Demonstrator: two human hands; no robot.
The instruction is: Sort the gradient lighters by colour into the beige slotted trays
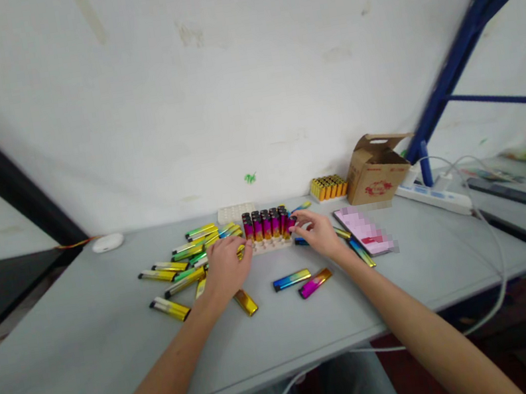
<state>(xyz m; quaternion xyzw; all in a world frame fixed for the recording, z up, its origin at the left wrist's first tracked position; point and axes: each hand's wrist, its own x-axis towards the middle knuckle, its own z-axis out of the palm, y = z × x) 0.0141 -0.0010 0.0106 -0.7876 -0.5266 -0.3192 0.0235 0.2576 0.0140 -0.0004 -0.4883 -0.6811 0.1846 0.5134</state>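
A light wooden rack [271, 245] holds several upright lighters [265, 225] with magenta-to-gold metallic bodies. My right hand [316, 232] is at the rack's right end, with its fingertips pinching the outermost lighter [290, 223]. My left hand [227, 267] lies against the rack's front left corner, over a yellow lighter [240, 251] that is mostly hidden. Several loose gold-and-green lighters [181, 264] are scattered left of the rack. Nearer me lie a blue-gold lighter [292, 279], a magenta-gold lighter [315, 282] and a gold lighter [246, 302].
The lighters lie on a grey table [89, 334]. Behind them are a white tray [235, 213], a block of orange lighters [328, 188] and an open cardboard box [374, 168]. A pink flat item [364, 230] lies to the right, beyond it a white power strip [432, 199] with cables.
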